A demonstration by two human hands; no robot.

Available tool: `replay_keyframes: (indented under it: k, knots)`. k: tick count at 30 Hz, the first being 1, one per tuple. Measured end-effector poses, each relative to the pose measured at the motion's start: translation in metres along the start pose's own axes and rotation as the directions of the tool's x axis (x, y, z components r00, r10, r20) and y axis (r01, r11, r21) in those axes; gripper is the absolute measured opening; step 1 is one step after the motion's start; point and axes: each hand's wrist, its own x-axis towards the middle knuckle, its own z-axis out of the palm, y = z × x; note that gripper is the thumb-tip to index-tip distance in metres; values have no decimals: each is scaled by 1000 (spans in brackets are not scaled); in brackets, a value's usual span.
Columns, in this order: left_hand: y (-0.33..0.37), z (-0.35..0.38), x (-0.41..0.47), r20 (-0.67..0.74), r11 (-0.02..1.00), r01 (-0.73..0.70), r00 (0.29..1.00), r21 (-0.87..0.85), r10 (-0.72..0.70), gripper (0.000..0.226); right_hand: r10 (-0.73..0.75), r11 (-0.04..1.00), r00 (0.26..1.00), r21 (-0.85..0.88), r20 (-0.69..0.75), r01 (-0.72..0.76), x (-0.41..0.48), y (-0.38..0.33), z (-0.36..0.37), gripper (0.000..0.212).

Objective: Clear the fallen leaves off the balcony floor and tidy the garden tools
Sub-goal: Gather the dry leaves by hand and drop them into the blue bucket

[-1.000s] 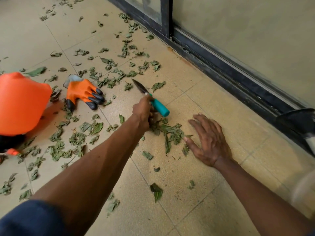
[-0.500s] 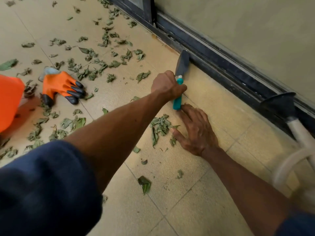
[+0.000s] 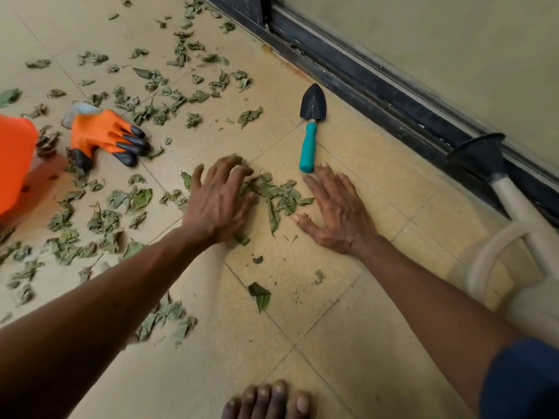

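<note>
A small pile of dry green leaves (image 3: 276,193) lies on the beige tiled floor between my two hands. My left hand (image 3: 219,201) is spread, palm down, on the pile's left side. My right hand (image 3: 337,211) lies flat and open on the floor at the pile's right side. Just beyond my right fingertips lies a small trowel (image 3: 310,128) with a black blade and a teal handle, blade pointing away, with nobody holding it. An orange glove with black fingertips (image 3: 104,133) lies on the floor at the left. Many more leaves (image 3: 99,219) are scattered over the left half of the floor.
An orange bucket (image 3: 13,164) stands at the left edge. A black sliding-door track (image 3: 390,95) runs along the wall at the upper right. A white watering can with a black rose (image 3: 502,195) rests at the right. My bare toes (image 3: 267,400) show at the bottom.
My left hand has let go of the trowel, which now lies near the door track, and has come back down onto the leaf pile. My right hand has stayed on the floor.
</note>
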Motion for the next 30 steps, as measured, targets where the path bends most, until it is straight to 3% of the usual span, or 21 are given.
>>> replay_keyframes:
  k: [2, 4, 6, 7, 9, 12, 13, 15, 17, 20, 24, 26, 28, 30]
  knots:
    - [-9, -2, -19, -41, 1000, 8, 999, -12, -9, 56, -44, 999, 996, -4, 72, 44, -11, -29, 4, 95]
    - [-10, -4, -41, -81, 996, 65, 994, -64, -70, 56, -217, 976, 966, 28, 138, 215, -25, -55, 3, 93]
    - [-1, -5, -68, -90, 994, 86, 992, -70, -92, 56, -277, 961, 956, 44, 92, 274, -36, -56, -3, 88]
    - [7, -3, -85, -61, 998, 38, 997, -45, -40, 59, -221, 974, 974, 67, 42, 218, -40, -48, -7, 86]
    - [30, 4, -121, 73, 976, -218, 973, -9, 218, 67, -29, 993, 999, 114, -20, 31, -51, -29, -11, 83]
    - [62, 24, -143, 257, 801, -598, 769, -31, 585, 75, 72, 988, 989, 143, -131, -53, -62, -14, -3, 73]
    - [71, 32, -141, 288, 758, -650, 717, -52, 635, 76, 101, 985, 981, 157, -165, -75, -62, -12, 0, 70]
    - [81, 42, -129, 309, 735, -676, 688, -56, 656, 77, 157, 974, 965, 193, -212, -116, -63, -9, 5, 65]
    - [76, 44, -111, 318, 787, -617, 751, 27, 578, 78, 190, 968, 953, 209, -235, -142, -63, -6, 9, 63]
    - [37, 31, -86, 259, 906, -384, 907, 179, 333, 83, 223, 966, 945, 184, -237, -182, -61, -9, 14, 63]
    - [-14, 6, -88, 121, 977, -115, 988, 178, 95, 84, 335, 936, 923, 177, -188, -303, -41, -40, 17, 75]
    - [-25, 4, -106, 43, 989, 88, 995, 115, -94, 81, 400, 913, 901, 165, -169, -374, -30, -67, 20, 82]
    - [-29, 6, -134, -7, 957, 290, 957, 19, -290, 80, 389, 918, 911, 139, -136, -372, -19, -97, 27, 86]
    - [-31, 8, -167, -21, 909, 413, 910, -62, -415, 85, 192, 978, 979, 100, -72, -185, -11, -125, 34, 88]
